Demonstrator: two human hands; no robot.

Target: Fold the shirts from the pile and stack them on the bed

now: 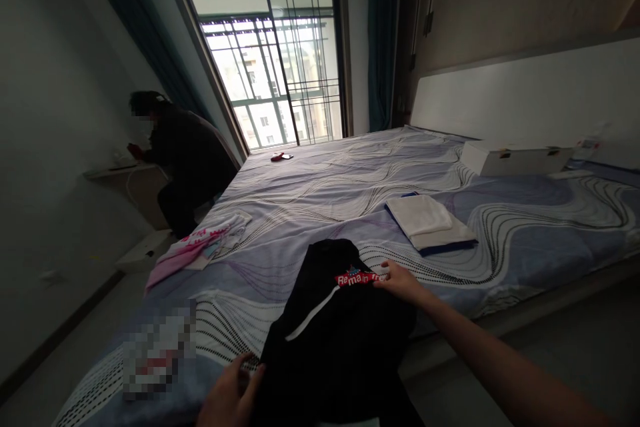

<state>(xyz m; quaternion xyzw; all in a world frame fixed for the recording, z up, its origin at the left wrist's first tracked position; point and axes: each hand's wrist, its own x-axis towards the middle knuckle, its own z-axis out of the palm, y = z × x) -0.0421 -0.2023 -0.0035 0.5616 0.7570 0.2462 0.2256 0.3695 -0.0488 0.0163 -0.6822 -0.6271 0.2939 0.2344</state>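
Observation:
A black garment (330,347) with a red and white printed "Remain" patch and a white stripe lies on the near edge of the bed. My right hand (403,283) rests on its upper right side, thumb and finger apart over the end of the lettering. At the lower left, my left hand (233,390) is beside the garment's left edge, its thumb against the black cloth and its fingers curved apart. The garment's lower part runs out of view at the bottom.
Patterned bedding (320,193) covers the bed. On it are folded white and blue cloth (425,220), pink and white cloth (205,243), a white box (515,159), a bottle (587,147) and a small red item (280,157). A seated person (185,153) is at the left.

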